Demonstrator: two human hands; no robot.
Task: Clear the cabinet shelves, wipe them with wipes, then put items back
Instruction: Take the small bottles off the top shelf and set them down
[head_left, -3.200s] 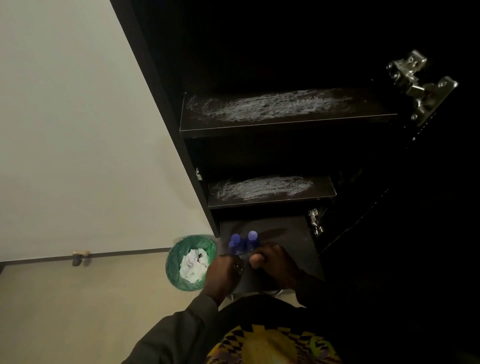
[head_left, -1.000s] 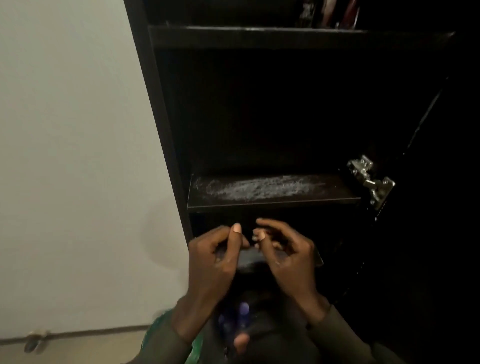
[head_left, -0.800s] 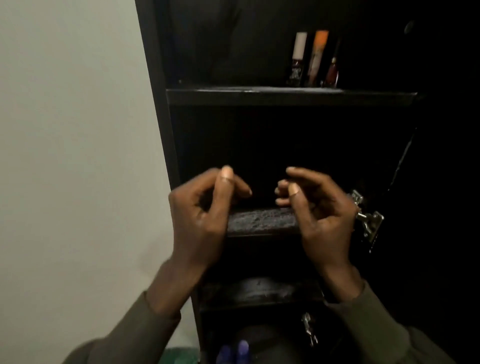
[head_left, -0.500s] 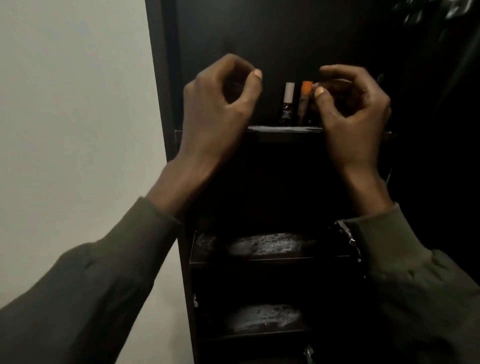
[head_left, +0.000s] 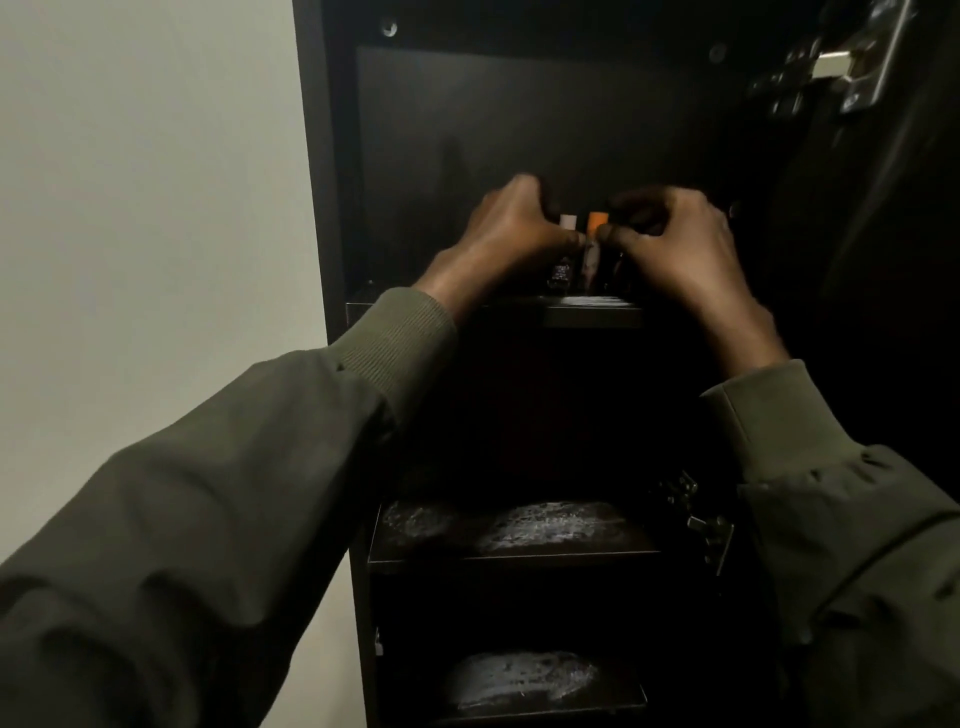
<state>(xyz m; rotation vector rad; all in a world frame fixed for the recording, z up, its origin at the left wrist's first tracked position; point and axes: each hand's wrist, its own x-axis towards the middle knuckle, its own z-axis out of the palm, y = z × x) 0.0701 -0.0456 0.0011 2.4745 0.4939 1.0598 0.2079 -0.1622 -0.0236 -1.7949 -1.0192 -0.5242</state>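
On the upper shelf (head_left: 592, 313) of the dark cabinet stand several small bottles, among them a white-capped bottle (head_left: 567, 222) and an orange-capped bottle (head_left: 596, 220). My left hand (head_left: 506, 236) curls round the white-capped bottle from the left, its thumb across the front. From the right, my right hand (head_left: 678, 244) curls round the orange-capped bottle and the dark bottles beside it, which it mostly hides. The middle shelf (head_left: 519, 530) and lower shelf (head_left: 519, 680) carry nothing but pale wet streaks.
A white wall (head_left: 156, 208) runs along the cabinet's left side panel (head_left: 314, 156). Metal door hinges stick out at the top right (head_left: 852, 67) and beside the middle shelf (head_left: 709, 527). The open door is dark on the right.
My view and both hands rose from the floor-level blue-capped bottles to the upper shelf. Half a second ago the hands hovered either side of the small bottles; now they have closed in round them.
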